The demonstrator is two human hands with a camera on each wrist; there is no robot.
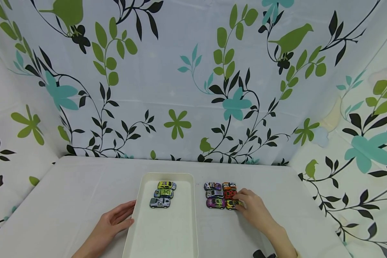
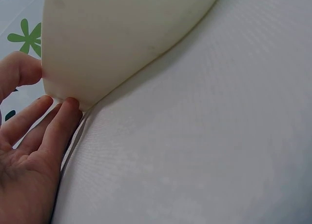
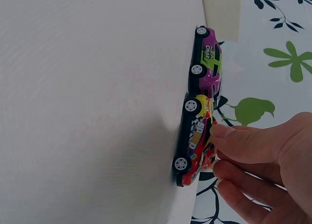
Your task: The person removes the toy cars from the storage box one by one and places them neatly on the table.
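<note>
My left hand (image 1: 111,224) rests against the left side of a cream tray (image 1: 162,236), its fingertips touching the outer wall (image 2: 122,33). Inside the tray, a yellow toy car (image 1: 167,185), a green-and-blue one (image 1: 163,193) and a silver one (image 1: 159,203) form a column. Right of the tray, my right hand (image 1: 253,209) pinches a yellow-and-red toy car (image 3: 195,141) between thumb and fingers. Its fingertips overlap a red toy car (image 1: 229,194) just behind in the head view. A purple-and-green toy car (image 1: 215,203) sits end to end with the pinched one.
Behind them stand an orange toy car (image 1: 229,186), a purple-and-white one (image 1: 212,186) and a silver-and-dark one (image 1: 214,194). A black object (image 1: 259,254) shows at the bottom edge. The white table (image 1: 93,175) meets a leaf-patterned curtain (image 1: 158,82) at the back.
</note>
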